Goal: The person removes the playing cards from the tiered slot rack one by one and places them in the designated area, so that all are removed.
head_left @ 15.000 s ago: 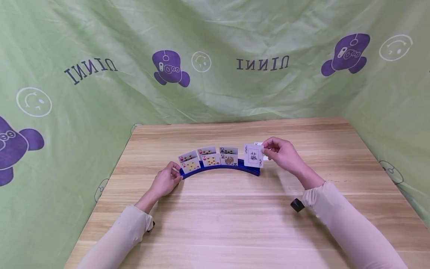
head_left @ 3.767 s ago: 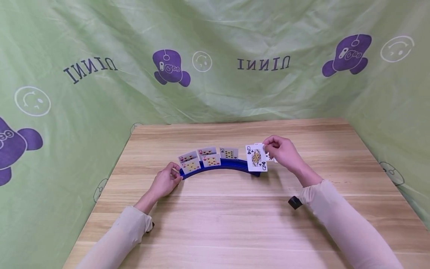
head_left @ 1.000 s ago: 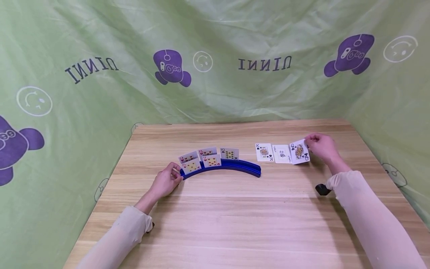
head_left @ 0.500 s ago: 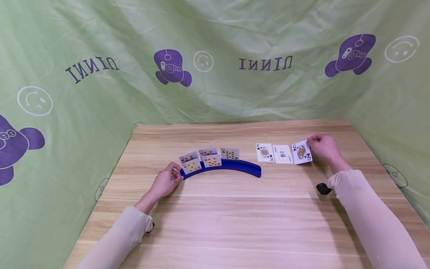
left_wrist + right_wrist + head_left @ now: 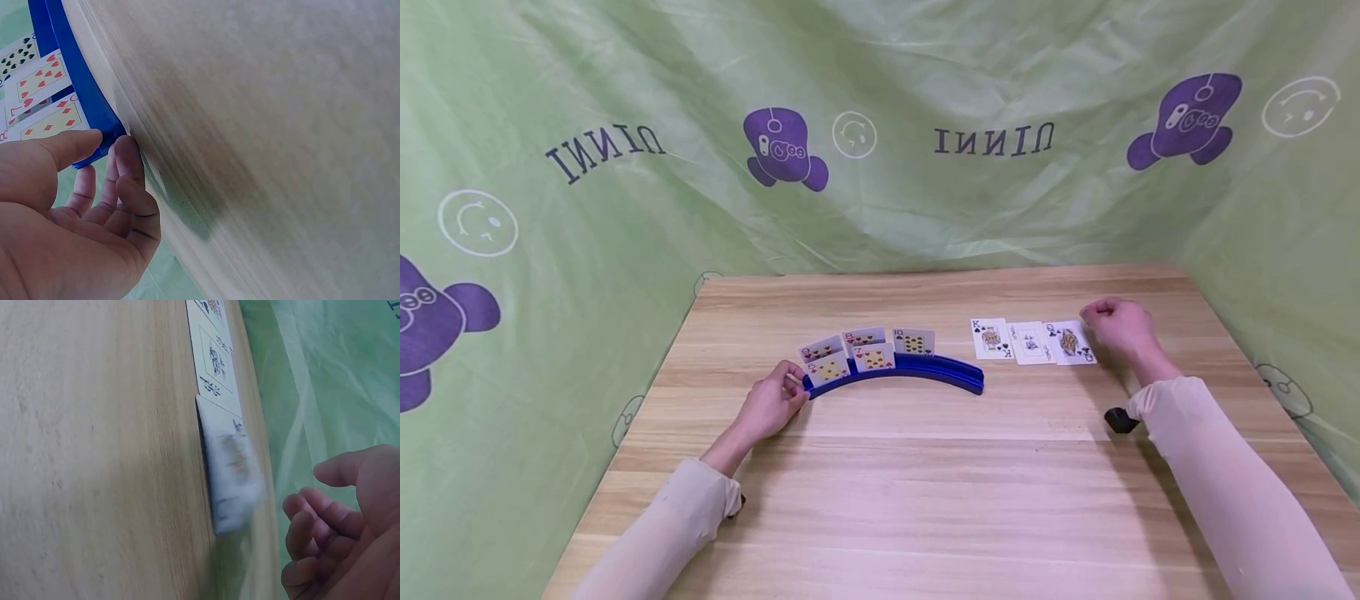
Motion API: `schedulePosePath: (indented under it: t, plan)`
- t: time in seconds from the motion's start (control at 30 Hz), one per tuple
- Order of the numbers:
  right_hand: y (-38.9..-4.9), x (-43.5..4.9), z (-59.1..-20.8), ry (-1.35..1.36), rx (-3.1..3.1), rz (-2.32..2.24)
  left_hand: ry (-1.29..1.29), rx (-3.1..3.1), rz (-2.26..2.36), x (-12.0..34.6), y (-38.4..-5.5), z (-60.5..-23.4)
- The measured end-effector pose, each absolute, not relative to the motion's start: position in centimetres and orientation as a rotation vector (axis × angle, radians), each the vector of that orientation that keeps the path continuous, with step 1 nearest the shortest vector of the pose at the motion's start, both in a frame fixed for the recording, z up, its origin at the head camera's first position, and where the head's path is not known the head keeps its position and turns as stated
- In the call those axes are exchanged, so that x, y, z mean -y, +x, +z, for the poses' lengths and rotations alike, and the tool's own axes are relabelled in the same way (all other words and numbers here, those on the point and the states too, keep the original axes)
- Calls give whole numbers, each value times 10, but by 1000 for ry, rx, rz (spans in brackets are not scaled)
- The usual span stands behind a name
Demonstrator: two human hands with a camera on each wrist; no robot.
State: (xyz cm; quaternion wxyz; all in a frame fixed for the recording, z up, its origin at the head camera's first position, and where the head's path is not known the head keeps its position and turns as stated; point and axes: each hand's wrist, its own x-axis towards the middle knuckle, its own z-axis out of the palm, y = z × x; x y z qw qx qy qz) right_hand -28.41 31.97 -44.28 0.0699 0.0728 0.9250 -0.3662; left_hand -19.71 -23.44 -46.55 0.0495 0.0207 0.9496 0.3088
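My left hand point(image 5: 769, 406) pinches the left end of a curved blue playing card holder point(image 5: 943, 374) between thumb and fingers. Several cards stand in the holder's left and middle part, among them a five point(image 5: 828, 370), a seven of hearts point(image 5: 874, 357) and a ten point(image 5: 914, 342). Right of the holder, a king of spades point(image 5: 991, 340), a joker point(image 5: 1030, 342) and a queen of clubs point(image 5: 1071, 342) lie in a row on the table. My right hand point(image 5: 1122, 329) is just beyond the queen, fingers loosely curled around nothing. In the right wrist view the queen point(image 5: 234, 465) is blurred, apart from the fingers.
The wooden table point(image 5: 880, 508) extends in front of the holder and cards. A green printed curtain point(image 5: 880, 208) hangs behind and along both sides. A black device point(image 5: 1121, 420) is worn at the right wrist.
Earlier the joker, then the queen, was carried right of the holder in my right hand. Now the queen has dropped flat beside the joker, released. My left hand has stayed on the holder.
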Motion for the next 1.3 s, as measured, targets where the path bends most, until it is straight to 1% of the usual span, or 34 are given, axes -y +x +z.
schedulePosePath:
  t: [0.77,1.3]
  plan:
    - [-274,-302,-436,117,-2740,-1166,33,-2889,930,234,-197,-466]
    - [-271,-286,-438,32,-2738,-1324,43,-2892,938,234,-197,-467]
